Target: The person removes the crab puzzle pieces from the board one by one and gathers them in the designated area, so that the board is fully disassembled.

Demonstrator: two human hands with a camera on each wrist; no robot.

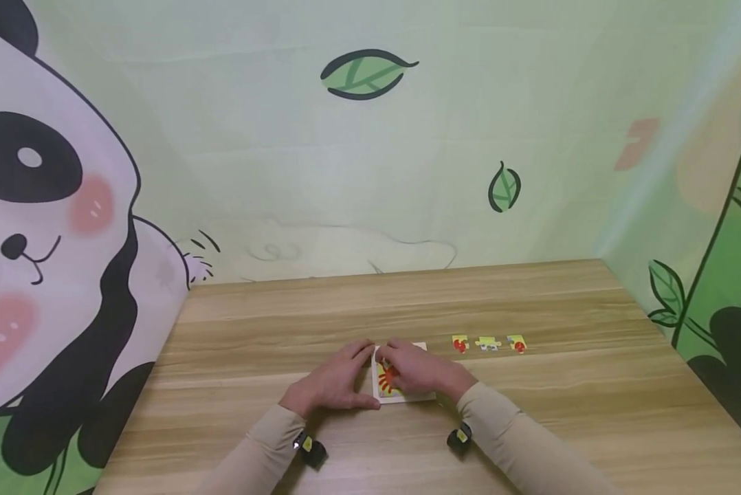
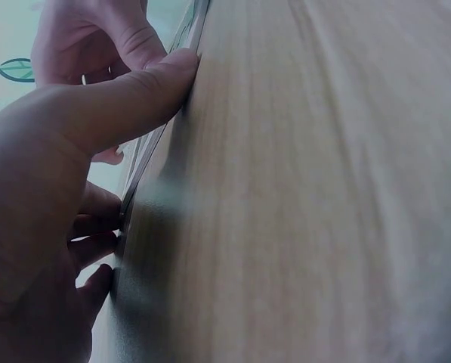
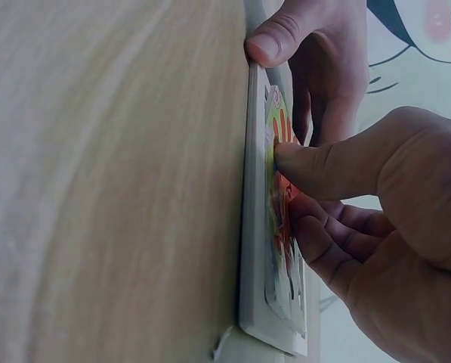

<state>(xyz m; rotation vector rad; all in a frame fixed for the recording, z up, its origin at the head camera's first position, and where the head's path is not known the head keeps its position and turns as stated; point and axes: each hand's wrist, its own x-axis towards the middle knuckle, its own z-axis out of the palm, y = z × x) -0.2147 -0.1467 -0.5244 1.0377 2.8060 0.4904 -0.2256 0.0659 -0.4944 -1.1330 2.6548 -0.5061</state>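
A shallow puzzle board (image 1: 401, 400) with a white rim lies on the table, and yellow pieces with a red many-armed picture (image 1: 385, 379) sit inside it. My left hand (image 1: 339, 379) holds the board at its left side, thumb at the near corner and fingertips by the far corner. From the right, my right hand (image 1: 416, 368) reaches over the board and covers much of the picture. In the right wrist view its thumb and bent fingers pinch at a puzzle piece (image 3: 291, 187) with red print, low over the board.
To the right of the board, three loose puzzle pieces lie in a row: one yellow and red (image 1: 460, 344), one yellow and white (image 1: 487, 342), another yellow and red (image 1: 517, 343). The wooden table (image 1: 253, 316) meets a painted wall (image 1: 271, 151) behind.
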